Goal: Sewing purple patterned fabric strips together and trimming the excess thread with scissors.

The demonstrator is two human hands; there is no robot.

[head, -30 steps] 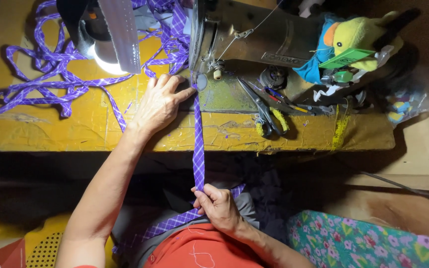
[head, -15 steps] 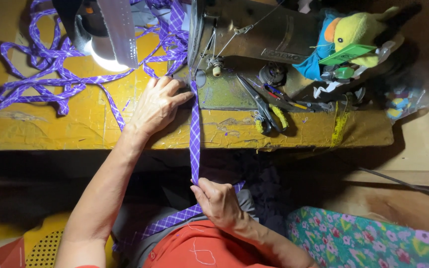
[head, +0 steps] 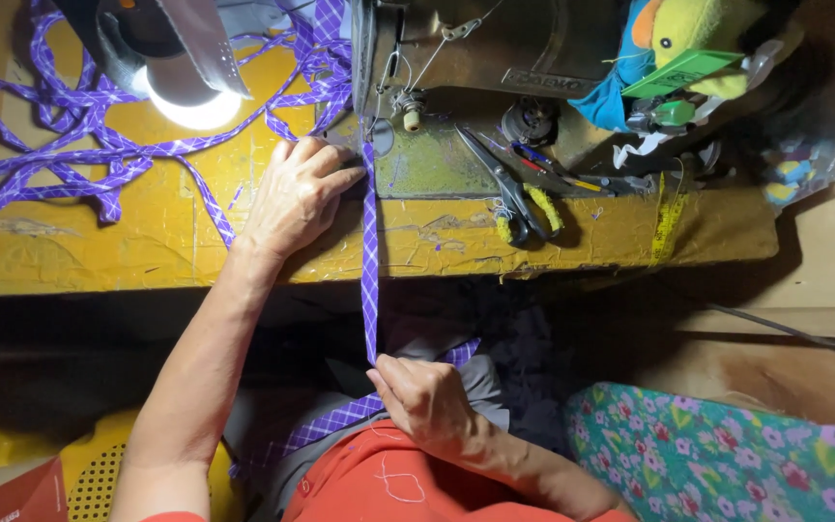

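Observation:
A narrow purple checked fabric strip (head: 370,261) runs straight from under the sewing machine (head: 495,58) needle down off the yellow table (head: 147,242) edge to my lap. My left hand (head: 294,198) lies flat on the table, fingertips pressing the strip beside the presser foot. My right hand (head: 424,398) pinches the strip's lower end below the table edge, above my orange garment. More of the same strip trails down left across my lap.
A tangle of sewn purple strip (head: 70,145) lies on the table's left beside a lit lamp (head: 181,82). Scissors (head: 514,193) with yellow-wrapped handles, a yellow tape measure (head: 669,217) and a plush toy (head: 698,39) sit right of the machine. Floral cloth (head: 727,454) lies lower right.
The view has shifted slightly. Both hands stay on the strip in nearly the same places; the left hand has edged a little toward the needle.

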